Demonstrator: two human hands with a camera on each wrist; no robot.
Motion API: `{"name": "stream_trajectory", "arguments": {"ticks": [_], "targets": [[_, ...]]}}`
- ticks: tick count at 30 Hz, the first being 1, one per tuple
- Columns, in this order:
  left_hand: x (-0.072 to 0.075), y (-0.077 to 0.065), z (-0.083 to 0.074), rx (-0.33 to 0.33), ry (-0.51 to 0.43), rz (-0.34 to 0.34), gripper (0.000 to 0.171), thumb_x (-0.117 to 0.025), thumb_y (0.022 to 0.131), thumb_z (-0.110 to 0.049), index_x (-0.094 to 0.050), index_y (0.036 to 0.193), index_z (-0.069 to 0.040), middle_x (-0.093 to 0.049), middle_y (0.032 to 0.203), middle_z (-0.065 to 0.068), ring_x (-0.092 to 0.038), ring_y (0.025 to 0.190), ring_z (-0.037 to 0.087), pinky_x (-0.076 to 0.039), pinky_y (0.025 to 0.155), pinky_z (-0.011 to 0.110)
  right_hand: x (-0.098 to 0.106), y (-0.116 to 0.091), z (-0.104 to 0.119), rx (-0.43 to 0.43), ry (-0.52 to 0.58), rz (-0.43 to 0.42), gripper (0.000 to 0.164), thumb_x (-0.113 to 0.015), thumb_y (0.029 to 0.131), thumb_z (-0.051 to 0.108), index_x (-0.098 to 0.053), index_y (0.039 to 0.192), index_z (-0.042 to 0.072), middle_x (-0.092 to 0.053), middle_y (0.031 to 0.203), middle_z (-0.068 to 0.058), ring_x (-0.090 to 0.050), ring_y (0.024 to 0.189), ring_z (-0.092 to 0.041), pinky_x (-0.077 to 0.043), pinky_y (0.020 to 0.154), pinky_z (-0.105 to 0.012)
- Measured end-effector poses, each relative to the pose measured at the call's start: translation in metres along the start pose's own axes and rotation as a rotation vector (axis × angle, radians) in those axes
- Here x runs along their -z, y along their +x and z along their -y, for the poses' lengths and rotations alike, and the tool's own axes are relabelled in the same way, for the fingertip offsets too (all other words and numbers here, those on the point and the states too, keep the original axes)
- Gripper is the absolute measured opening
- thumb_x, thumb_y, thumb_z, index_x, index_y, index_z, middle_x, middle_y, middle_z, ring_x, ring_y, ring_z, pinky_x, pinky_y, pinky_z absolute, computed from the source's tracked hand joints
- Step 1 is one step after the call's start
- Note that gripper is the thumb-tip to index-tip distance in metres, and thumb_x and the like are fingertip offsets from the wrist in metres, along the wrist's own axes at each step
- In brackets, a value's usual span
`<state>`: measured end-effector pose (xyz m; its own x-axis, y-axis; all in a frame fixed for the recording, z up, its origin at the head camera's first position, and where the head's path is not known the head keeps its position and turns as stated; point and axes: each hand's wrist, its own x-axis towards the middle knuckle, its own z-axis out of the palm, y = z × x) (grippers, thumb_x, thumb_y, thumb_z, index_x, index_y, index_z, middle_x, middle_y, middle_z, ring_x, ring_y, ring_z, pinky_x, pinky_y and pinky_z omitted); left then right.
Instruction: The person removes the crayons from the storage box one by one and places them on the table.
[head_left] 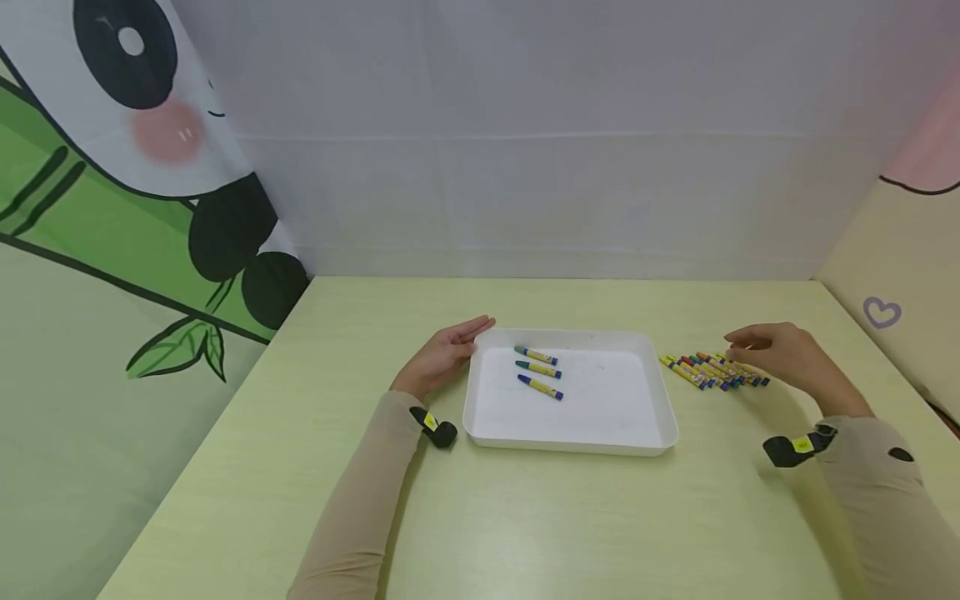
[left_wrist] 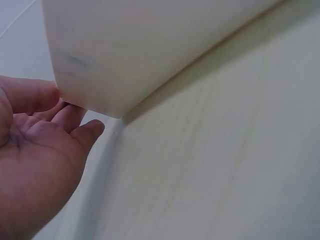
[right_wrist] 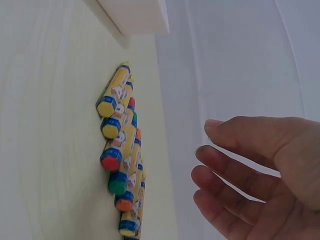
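My left hand [head_left: 438, 358] rests against the far left corner of a white tray [head_left: 480, 425], its fingers reaching along the outside wall. In the left wrist view, fingertips [left_wrist: 50, 97] touch the tray's wall near that corner. Three crayons lie inside: a grey-tipped crayon [head_left: 536, 355], a green crayon [head_left: 538, 369] and a dark blue crayon [head_left: 540, 387]. My right hand [head_left: 783, 358] hovers at a row of yellow-wrapped crayons [head_left: 693, 375], fingers loosely bent. The right wrist view shows nothing between its thumb and fingers, apart from the red crayon [right_wrist: 111, 159] and its neighbours.
The crayon row lies on the pale table [head_left: 570, 517], just right of the tray. A light cloth backdrop [head_left: 555, 200] rises behind the table's far edge. Printed panels stand at the left and right. Each wrist wears a small black camera [head_left: 795, 450].
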<state>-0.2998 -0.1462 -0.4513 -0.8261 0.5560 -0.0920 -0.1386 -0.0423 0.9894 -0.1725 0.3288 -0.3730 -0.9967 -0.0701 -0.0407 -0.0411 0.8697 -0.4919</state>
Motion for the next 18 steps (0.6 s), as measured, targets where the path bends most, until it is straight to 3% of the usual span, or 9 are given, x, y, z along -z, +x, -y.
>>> {"name": "stream_trajectory", "arguments": {"ticks": [9, 18], "targets": [[-0.001, -0.001, -0.001, 0.007, 0.021, -0.007, 0.057, -0.035, 0.098, 0.007, -0.03, 0.152, -0.011, -0.031, 0.157, 0.0, -0.022, 0.147, 0.015, -0.023, 0.119, 0.036, 0.001, 0.01, 0.03, 0.04, 0.039, 0.03, 0.051, -0.057, 0.096, 0.037, -0.058, 0.129, -0.001, -0.063, 0.123, -0.024, -0.057, 0.113, -0.044, -0.047, 0.091, -0.057], [-0.001, 0.0, 0.0, -0.009, 0.01, 0.009, 0.057, -0.034, 0.098, 0.008, -0.028, 0.152, -0.009, -0.029, 0.158, 0.002, -0.02, 0.147, 0.017, -0.021, 0.119, 0.037, -0.004, 0.024, 0.053, 0.059, 0.094, 0.057, 0.049, -0.059, 0.094, 0.04, -0.06, 0.129, 0.005, -0.064, 0.123, -0.02, -0.056, 0.117, -0.039, -0.047, 0.093, -0.053]]}}
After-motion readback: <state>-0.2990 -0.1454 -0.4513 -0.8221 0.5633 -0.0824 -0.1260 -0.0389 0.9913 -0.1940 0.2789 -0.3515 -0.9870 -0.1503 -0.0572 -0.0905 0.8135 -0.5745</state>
